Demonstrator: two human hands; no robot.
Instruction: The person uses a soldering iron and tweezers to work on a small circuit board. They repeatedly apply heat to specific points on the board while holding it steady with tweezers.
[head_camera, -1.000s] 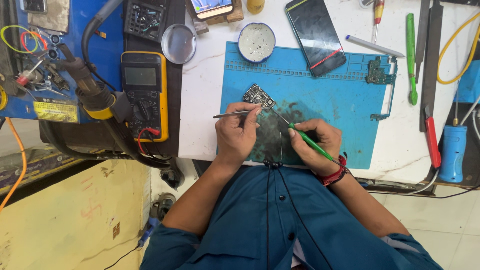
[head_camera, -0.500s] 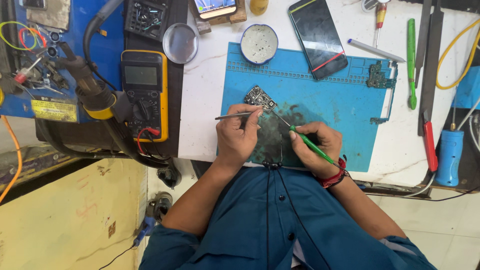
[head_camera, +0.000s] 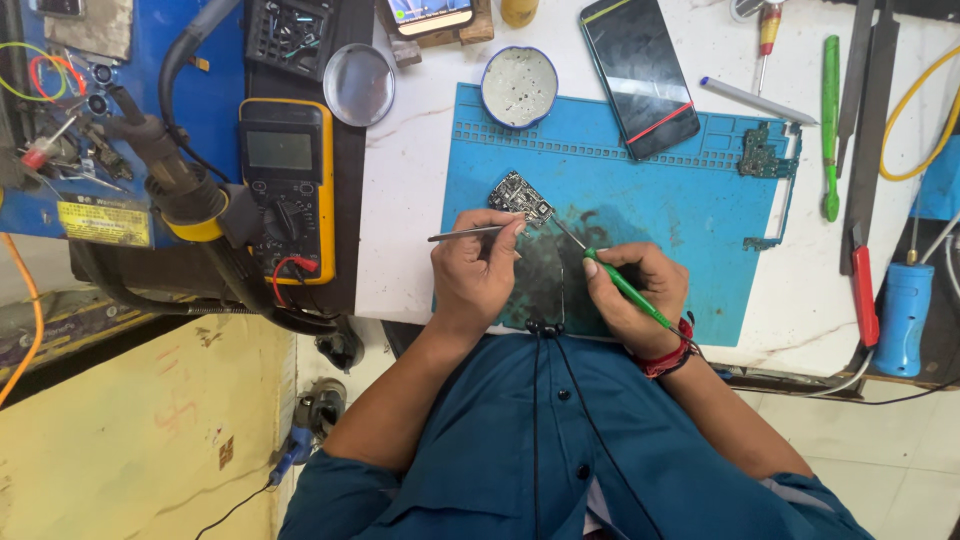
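Two hands over a blue work mat (head_camera: 690, 200). Around it: dark phone (head_camera: 640, 75) across the far edge, round tin (head_camera: 519, 87) beside, green board (head_camera: 760, 152) at right, yellow multimeter (head_camera: 288, 185) well left. Nothing between hands and the small circuit board (head_camera: 521, 197) on the mat. Left hand (head_camera: 480, 270) curled, fingers clamped on metal tweezers (head_camera: 465, 233). Right hand (head_camera: 635, 300) pinched shut around a green-handled tool (head_camera: 625, 288), tip angled toward that board.
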